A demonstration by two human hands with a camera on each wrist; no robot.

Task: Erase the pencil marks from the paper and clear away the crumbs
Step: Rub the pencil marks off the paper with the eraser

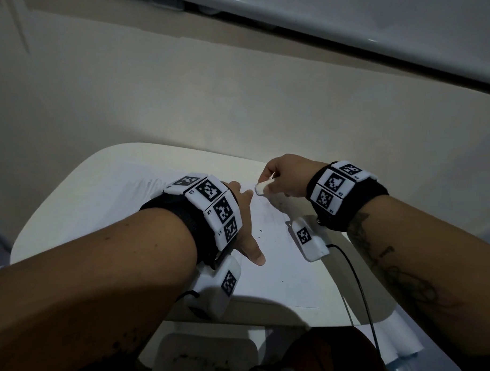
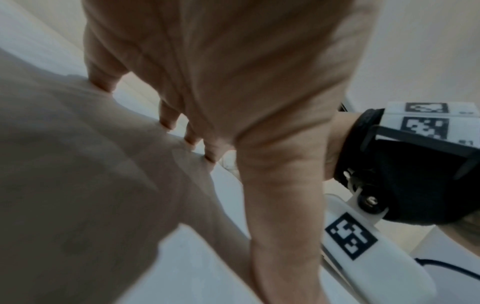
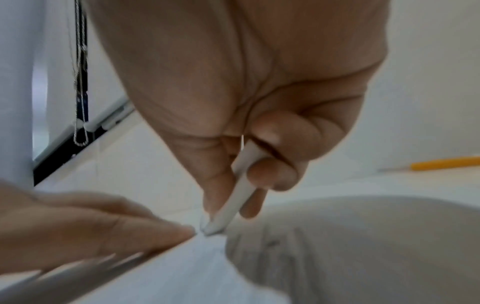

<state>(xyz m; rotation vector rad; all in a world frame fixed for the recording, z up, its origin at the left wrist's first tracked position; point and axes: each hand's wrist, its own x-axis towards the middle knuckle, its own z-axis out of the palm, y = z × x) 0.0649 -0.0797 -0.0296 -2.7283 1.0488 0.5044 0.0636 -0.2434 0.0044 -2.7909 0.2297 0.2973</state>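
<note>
A right hand [image 1: 282, 174] pinches a slim white eraser [image 1: 262, 188] against the white paper sheet [image 1: 277, 256] while the flat, spread left hand [image 1: 244, 227] pins it; loosened pressure could crumple the sheet.

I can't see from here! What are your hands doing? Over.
Left hand flat, pressing paper down. Right hand pinching eraser, tip on paper. Dark crumbs lying there. Nothing blocking.

Left hand [image 1: 244, 227] flat on paper [image 1: 279, 256], frame centre; right hand [image 1: 282, 175] pinches eraser [image 1: 262, 188] against it; crumbs [image 1: 260, 231] between hands.
</note>
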